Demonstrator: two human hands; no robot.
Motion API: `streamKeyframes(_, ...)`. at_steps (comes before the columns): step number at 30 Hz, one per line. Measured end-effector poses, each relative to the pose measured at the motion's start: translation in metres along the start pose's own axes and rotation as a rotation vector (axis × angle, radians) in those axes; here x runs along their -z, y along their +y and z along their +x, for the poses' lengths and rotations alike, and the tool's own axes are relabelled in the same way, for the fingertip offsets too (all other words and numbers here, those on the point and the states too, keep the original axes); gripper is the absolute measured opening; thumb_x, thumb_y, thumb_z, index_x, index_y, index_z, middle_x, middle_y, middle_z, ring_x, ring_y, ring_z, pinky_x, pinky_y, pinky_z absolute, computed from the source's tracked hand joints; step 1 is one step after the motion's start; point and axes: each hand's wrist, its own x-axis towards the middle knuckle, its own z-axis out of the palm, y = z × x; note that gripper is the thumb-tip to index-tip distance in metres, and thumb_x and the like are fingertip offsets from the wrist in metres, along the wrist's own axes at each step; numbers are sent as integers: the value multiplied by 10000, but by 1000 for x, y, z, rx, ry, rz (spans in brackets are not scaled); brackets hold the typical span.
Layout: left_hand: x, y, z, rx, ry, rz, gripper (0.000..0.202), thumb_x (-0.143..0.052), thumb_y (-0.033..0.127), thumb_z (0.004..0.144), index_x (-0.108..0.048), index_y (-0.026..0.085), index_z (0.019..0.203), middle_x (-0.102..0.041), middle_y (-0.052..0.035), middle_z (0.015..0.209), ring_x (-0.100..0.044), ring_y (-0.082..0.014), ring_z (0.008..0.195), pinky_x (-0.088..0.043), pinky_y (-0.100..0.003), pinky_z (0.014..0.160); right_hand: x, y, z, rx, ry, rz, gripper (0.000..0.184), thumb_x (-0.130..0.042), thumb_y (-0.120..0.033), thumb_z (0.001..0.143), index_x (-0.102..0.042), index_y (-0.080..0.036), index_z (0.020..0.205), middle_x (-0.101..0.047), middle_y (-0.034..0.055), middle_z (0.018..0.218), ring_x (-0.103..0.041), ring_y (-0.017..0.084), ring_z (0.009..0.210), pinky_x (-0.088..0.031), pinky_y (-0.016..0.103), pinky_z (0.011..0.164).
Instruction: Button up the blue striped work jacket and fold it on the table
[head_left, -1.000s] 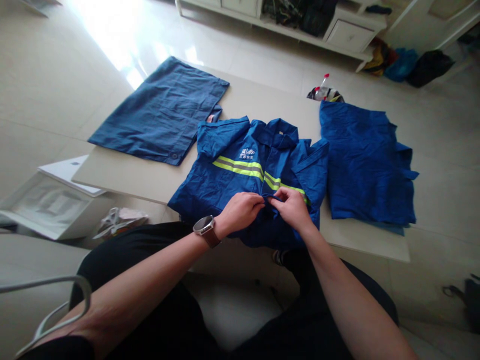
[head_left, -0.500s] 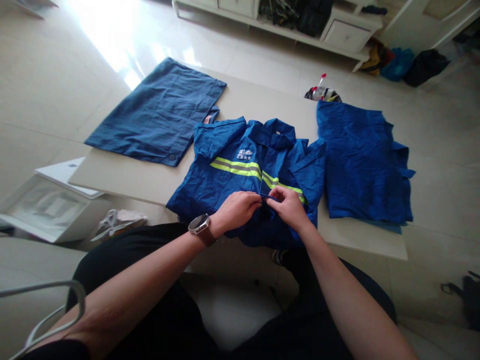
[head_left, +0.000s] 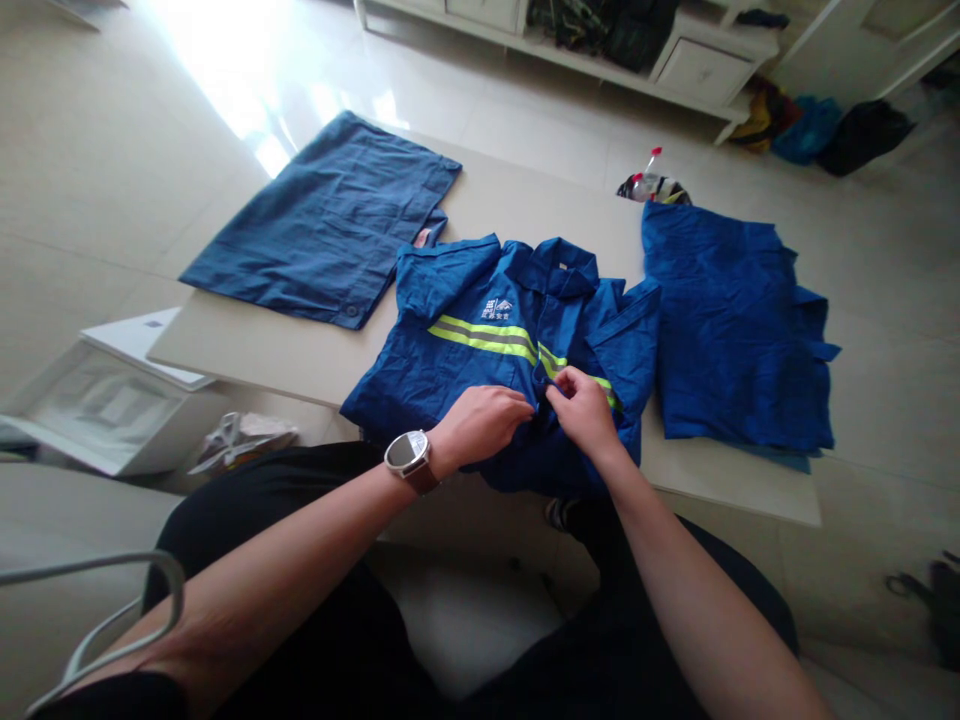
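A blue work jacket (head_left: 457, 380) with a yellow-grey reflective stripe and a white chest logo lies front up before me, its collar pointing away. My left hand (head_left: 487, 422), with a watch on its wrist, pinches the jacket's front edge below the stripe. Close by on the right, my right hand (head_left: 581, 405) pinches the opposite part of the front placket, with a small fold of cloth raised between finger and thumb. The fingertips partly hide the cloth there, and I cannot make out a button.
Folded dark blue trousers (head_left: 322, 225) lie left on the pale table (head_left: 247, 350); folded blue garments (head_left: 739, 330) lie right. Beyond the far edge are clear bottles with red caps (head_left: 646, 182). A white bin (head_left: 112, 395) stands on the floor at left, beside a plastic bag (head_left: 244, 440).
My hands have parted slightly at the placket, the left lower and the right lifting a fold of cloth. The whole view has shifted a little.
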Motion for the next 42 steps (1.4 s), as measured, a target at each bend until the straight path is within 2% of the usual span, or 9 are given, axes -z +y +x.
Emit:
streamKeyframes(4,4,6,0,159,46,32,249,-531,232,927,-741,221,795,-763,-74,855,-698,-217,803,-470,-301,717,5,0,3,-21,174,-26,149,-503,-274,793,-440,-261,658,-515,-18,626,-482,186,653,-368,314,662)
streamKeyframes(9,9,6,1,327,7,76,234,-557,252,870,-742,216,733,-740,-94,760,-684,-241,733,-484,-338,709,19,-2,3,24,244,-24,179,-520,-202,736,-379,-266,646,-630,18,751,-567,196,743,-432,314,734)
streamKeyframes(16,10,-1,2,462,-11,102,200,-588,290,817,-740,208,716,-735,-115,764,-703,-274,746,-492,-348,681,31,-1,8,97,309,12,257,-450,-129,693,-549,-240,902,-652,42,866,-646,225,882,-481,341,835)
streamKeyframes(20,13,-1,2,453,-33,89,195,-599,292,797,-737,204,692,-730,-119,743,-702,-276,739,-485,-342,663,36,0,10,24,236,2,235,-471,-216,790,-651,-222,942,-679,46,835,-645,227,807,-487,345,775)
streamKeyframes(25,10,2,1,343,-86,56,185,-622,316,775,-729,213,664,-728,-102,719,-678,-244,670,-446,-320,611,33,4,9,23,58,-184,308,-703,-412,794,-790,-219,1017,-789,100,937,-708,304,898,-514,402,831)
streamKeyframes(32,10,3,1,352,-91,-30,323,-611,425,852,-706,205,636,-707,-77,676,-664,-215,669,-446,-307,633,31,1,5,78,100,-65,244,-657,-365,850,-835,-227,944,-815,107,954,-754,322,871,-564,430,833)
streamKeyframes(35,9,2,5,403,55,-140,287,-619,459,888,-711,206,789,-736,-55,820,-660,-190,727,-474,-298,679,32,-8,0,104,93,9,226,-663,-365,838,-836,-242,918,-816,84,994,-756,333,953,-571,442,888)
streamKeyframes(38,3,1,9,429,263,-205,373,-686,439,870,-644,195,1150,-695,-90,1178,-665,-174,821,-512,-300,749,31,-14,-4,100,88,55,224,-671,-377,825,-832,-236,894,-815,79,969,-752,335,967,-570,434,887)
streamKeyframes(42,-7,1,15,454,311,-219,585,-723,485,861,-531,192,1329,-596,-121,1316,-668,-180,878,-527,-318,801,29,-17,-8,79,26,126,227,-670,-398,832,-815,-226,865,-801,57,897,-739,296,878,-552,388,817)
